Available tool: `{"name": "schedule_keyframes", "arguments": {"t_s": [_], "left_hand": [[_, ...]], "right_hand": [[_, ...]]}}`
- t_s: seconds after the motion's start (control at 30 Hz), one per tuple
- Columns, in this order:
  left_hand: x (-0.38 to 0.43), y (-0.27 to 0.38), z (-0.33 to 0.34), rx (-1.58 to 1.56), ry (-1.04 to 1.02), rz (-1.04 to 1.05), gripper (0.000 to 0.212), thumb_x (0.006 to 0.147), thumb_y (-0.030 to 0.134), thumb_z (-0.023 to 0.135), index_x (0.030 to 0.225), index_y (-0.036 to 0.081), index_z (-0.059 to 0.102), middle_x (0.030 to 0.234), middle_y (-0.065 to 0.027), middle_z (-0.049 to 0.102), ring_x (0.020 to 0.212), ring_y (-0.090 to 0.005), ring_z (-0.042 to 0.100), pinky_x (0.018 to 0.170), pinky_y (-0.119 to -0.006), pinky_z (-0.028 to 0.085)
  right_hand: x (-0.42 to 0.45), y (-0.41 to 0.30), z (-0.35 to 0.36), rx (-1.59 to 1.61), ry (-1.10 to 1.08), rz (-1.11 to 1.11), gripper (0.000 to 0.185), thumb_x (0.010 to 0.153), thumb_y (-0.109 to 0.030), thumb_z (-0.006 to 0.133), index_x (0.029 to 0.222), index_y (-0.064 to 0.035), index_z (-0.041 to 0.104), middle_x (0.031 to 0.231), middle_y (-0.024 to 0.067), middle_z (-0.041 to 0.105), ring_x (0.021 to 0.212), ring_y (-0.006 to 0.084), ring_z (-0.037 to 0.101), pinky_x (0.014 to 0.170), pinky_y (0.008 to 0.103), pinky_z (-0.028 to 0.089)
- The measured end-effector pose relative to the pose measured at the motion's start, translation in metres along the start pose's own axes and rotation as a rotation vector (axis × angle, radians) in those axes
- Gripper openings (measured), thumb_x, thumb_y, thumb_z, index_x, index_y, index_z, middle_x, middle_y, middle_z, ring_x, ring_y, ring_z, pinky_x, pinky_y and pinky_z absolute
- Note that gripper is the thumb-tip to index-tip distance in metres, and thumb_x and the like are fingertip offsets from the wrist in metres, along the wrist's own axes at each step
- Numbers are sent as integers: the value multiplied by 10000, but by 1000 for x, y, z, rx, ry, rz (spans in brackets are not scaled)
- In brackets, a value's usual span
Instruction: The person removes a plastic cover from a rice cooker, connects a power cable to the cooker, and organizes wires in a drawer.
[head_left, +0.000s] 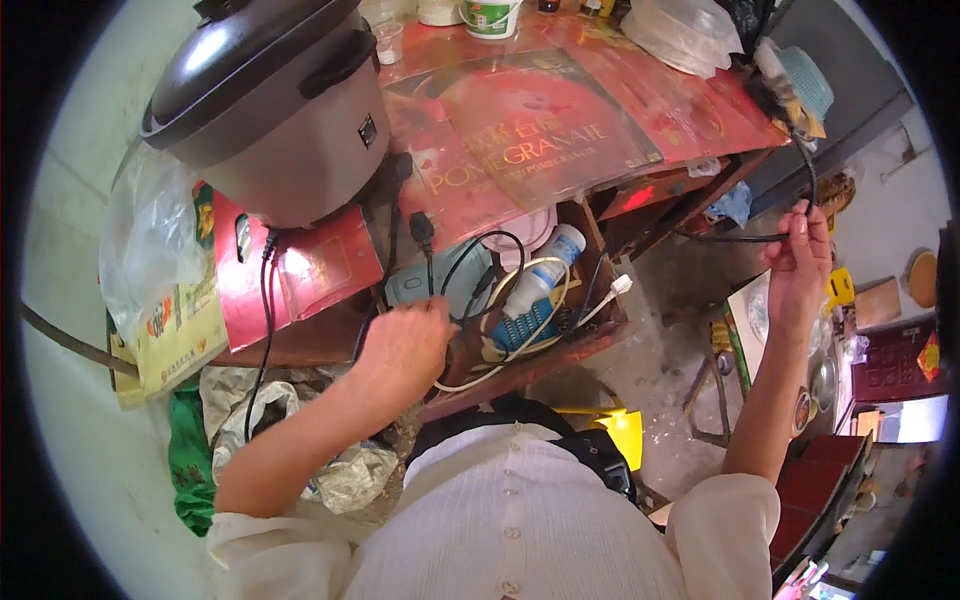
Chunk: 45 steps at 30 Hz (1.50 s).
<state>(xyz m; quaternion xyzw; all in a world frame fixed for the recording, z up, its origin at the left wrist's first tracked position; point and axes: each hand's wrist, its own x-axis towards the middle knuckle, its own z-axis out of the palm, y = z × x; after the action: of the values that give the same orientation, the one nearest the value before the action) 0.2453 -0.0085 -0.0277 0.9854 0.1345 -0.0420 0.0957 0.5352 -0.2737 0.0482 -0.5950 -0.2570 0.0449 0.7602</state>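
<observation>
My left hand (409, 337) is closed around a black power cord just below its black plug (421, 227), over an open wooden drawer (517, 375). Raised out to the right, my right hand (801, 244) pinches a black cable (731, 238) between thumb and fingers. One stretch of that cable rises towards the table's right corner and another runs left below the tabletop. Whether both hands hold the same cord, I cannot tell. Inside the drawer lie a white bottle (536, 281), a white cable with a white plug (621, 285), a blue-grey plastic case (442, 274) and a pink lid (525, 232).
A large lidded electric cooker (292, 142) stands at the table's left, its cord (268, 322) hanging over the edge. Printed cardboard (525, 127) covers the red tabletop. Plastic-covered dishes (682, 34) sit far right. Sacks (352, 476) and a yellow dustpan (622, 439) are on the floor.
</observation>
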Motion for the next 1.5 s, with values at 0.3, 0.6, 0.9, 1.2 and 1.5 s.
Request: {"name": "schedule_keyframes", "arguments": {"t_s": [0.3, 0.6, 0.9, 1.2, 1.5], "left_hand": [[25, 6, 91, -506, 125, -586, 670, 729, 420, 693, 1090, -40, 367, 857, -280, 614, 840, -447, 595, 749, -493, 459], [31, 7, 107, -620, 160, -717, 605, 732, 318, 694, 1118, -10, 362, 810, -191, 639, 776, -374, 629, 716, -424, 470], [3, 42, 60, -1577, 485, -352, 252, 820, -44, 584, 1061, -37, 511, 886, -123, 650, 747, -151, 633, 691, -250, 516], [13, 88, 44, -994, 837, -32, 150, 782, -30, 640, 923, 12, 610, 836, -74, 651, 734, -147, 610, 660, -251, 480], [-5, 60, 68, -617, 722, 268, 351, 778, 31, 579, 1125, -8, 551, 1111, -153, 595, 993, -278, 568, 837, -365, 411]], "right_hand": [[3, -12, -26, 138, 14, -48, 97, 940, -138, 501, 1029, -100, 513, 855, 12, 545, 619, 93, 504, 578, 251, 439], [-13, -19, -39, 218, 17, -32, 109, 944, -124, 486, 1045, -92, 511, 856, 22, 554, 597, 90, 478, 554, 248, 415], [-67, 13, 56, -70, -440, 344, 147, 892, -148, 546, 1001, -72, 482, 786, 54, 594, 651, 115, 577, 582, 257, 498], [-104, 68, 125, 251, -506, 667, 252, 862, -121, 616, 1059, -42, 481, 788, 38, 587, 571, 77, 525, 525, 203, 429], [-100, 61, 93, -181, -329, 642, 221, 792, -105, 657, 920, -101, 477, 717, -14, 573, 513, 46, 480, 416, 186, 357]]}}
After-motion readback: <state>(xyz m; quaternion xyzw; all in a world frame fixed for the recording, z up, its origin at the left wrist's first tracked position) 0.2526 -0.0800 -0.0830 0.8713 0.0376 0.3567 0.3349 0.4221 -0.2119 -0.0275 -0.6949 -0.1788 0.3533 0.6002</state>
